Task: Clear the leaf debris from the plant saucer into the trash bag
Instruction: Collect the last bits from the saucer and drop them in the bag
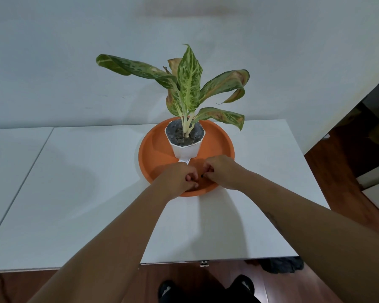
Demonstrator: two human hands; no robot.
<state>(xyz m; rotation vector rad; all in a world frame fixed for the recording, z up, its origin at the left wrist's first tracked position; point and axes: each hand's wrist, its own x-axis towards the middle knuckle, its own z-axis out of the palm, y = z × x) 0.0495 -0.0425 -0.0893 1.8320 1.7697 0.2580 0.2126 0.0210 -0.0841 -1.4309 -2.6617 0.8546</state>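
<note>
An orange plant saucer (153, 149) sits on the white table and carries a white pot (187, 149) with a leafy green plant (189, 84). Both my hands are down in the near part of the saucer, in front of the pot, almost touching each other. My left hand (177, 178) has its fingers curled in; whatever lies inside them is hidden. My right hand (221, 169) pinches a small dark bit of leaf debris (202, 176) at its fingertips. Several plant leaves have brown, dry edges. The hands hide the saucer floor beneath them.
The white table (85, 193) runs left, with a seam to a second panel (13, 162). A wall stands close behind it. A dark crumpled thing (280, 265), possibly the bag, lies on the wooden floor under the table's near right edge. My feet (206, 289) are below.
</note>
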